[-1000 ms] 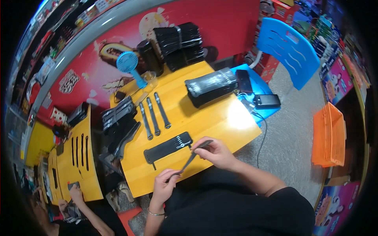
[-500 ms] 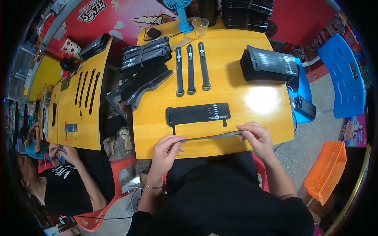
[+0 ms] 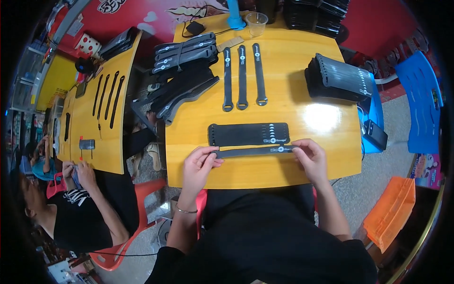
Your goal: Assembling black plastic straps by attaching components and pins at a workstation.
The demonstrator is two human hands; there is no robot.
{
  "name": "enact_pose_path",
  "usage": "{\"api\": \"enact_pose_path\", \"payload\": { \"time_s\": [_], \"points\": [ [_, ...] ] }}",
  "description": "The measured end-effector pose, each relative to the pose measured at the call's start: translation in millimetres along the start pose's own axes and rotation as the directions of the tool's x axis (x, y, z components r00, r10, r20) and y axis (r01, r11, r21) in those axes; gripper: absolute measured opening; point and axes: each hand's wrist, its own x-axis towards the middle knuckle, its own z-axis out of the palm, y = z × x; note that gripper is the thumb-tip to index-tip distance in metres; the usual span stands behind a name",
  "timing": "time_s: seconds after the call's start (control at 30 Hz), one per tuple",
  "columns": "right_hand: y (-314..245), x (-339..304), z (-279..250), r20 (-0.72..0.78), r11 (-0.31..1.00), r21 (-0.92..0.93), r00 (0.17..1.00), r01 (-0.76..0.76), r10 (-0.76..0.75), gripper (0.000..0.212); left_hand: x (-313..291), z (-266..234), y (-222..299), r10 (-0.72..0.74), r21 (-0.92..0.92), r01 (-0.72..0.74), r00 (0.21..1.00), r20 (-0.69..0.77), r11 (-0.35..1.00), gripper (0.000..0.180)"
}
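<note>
Head view: the person's left hand (image 3: 199,164) and right hand (image 3: 312,161) are well apart, each pinching one end of a dark strap (image 3: 250,152) between thumb and fingers. The dark strap stretches nearly level from hand to hand, over the near part of a yellow surface (image 3: 288,106); whether its middle touches the wood cannot be told. Just beyond it, a black panel (image 3: 239,134) lies flat. Farther away, three straps (image 3: 242,79) lie side by side, pointing away from the person, between a tied bundle (image 3: 197,46) at left and a black stack (image 3: 344,78) at right.
</note>
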Motion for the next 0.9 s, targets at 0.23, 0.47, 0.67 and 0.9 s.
{"api": "enact_pose_path", "payload": {
  "time_s": [0.23,0.47,0.67,0.9],
  "points": [
    [10.0,7.6,-0.9,0.071,0.963,-0.181,0.98,0.198,-0.188,0.013,8.2,-0.5,-3.2,0.084,0.076,-0.08,0.996,-0.043,0.994,0.019],
    [6.9,8.5,7.0,-0.002,1.0,-0.009,1.0,0.028,-0.028,0.014,14.7,-2.1,-6.9,0.016,0.024,-0.012,0.987,-0.158,1.0,0.013],
    [9.3,12.0,7.7,-0.024,1.0,0.021,1.0,0.003,-0.003,0.017,18.4,-3.1,-12.9,0.02,0.092,-0.002,0.98,-0.197,0.996,0.012],
    [11.0,14.0,8.1,-0.023,0.999,0.013,0.999,0.029,-0.029,0.018,19.8,-2.6,-16.2,0.049,0.107,-0.028,0.978,-0.201,0.994,0.012]
  ]
}}
